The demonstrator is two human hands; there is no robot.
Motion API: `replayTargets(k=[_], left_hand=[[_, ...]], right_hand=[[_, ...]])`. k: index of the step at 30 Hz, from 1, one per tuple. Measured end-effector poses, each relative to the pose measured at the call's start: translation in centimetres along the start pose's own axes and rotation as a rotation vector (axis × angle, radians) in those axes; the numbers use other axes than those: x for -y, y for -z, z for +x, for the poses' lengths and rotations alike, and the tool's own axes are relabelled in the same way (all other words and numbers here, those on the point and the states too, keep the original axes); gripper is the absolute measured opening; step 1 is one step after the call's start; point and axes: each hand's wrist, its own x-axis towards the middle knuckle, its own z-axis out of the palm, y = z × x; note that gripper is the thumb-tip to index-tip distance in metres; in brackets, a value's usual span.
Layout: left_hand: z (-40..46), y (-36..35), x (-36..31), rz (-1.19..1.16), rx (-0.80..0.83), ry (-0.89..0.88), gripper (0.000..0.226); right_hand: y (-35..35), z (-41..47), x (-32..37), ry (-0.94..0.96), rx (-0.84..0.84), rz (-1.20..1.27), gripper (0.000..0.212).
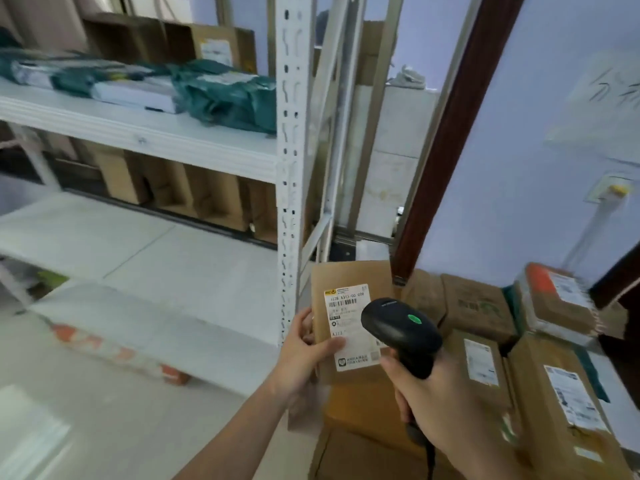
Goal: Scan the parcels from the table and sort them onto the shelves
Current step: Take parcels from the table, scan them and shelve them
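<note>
My left hand [304, 355] grips a brown cardboard parcel [349, 277] by its left edge, thumb lying across the white shipping label [349, 317]. The parcel is held upright, label facing me. My right hand [433, 407] grips the handle of a black barcode scanner [398, 327] with a green light on top; its head hovers over the label's right side. Several more brown parcels [554, 386] with white labels lie packed together on the table at the lower right.
A white metal shelf rack [294, 168] stands to the left. Its upper shelf [138, 133] carries green and white bagged parcels [225, 95] and cardboard boxes; boxes stand behind the lower shelf. A dark brown post [460, 133] rises beside the table. Pale floor lies left.
</note>
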Motion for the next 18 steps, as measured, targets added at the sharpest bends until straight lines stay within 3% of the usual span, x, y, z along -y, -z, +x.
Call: replayTargets(k=[6, 11, 18], left_hand=[[-5.8, 9.9, -2.0, -0.088, -0.336, -0.098, 0.098], [-9.4, 19.0, -5.1, -0.133, -0.530, -0.187, 0.106], [-12.6, 34.2, -11.5, -0.146, -0.723, -0.304, 0.099]], right_hand=[[-7.5, 0.9, 3.0, 0.098, 0.193, 0.012, 0.017], [-15.7, 2.4, 7.8, 0.136, 0.364, -0.050, 0.021], [-28.9, 4.2, 17.7, 0.266, 0.550, -0.033, 0.013]])
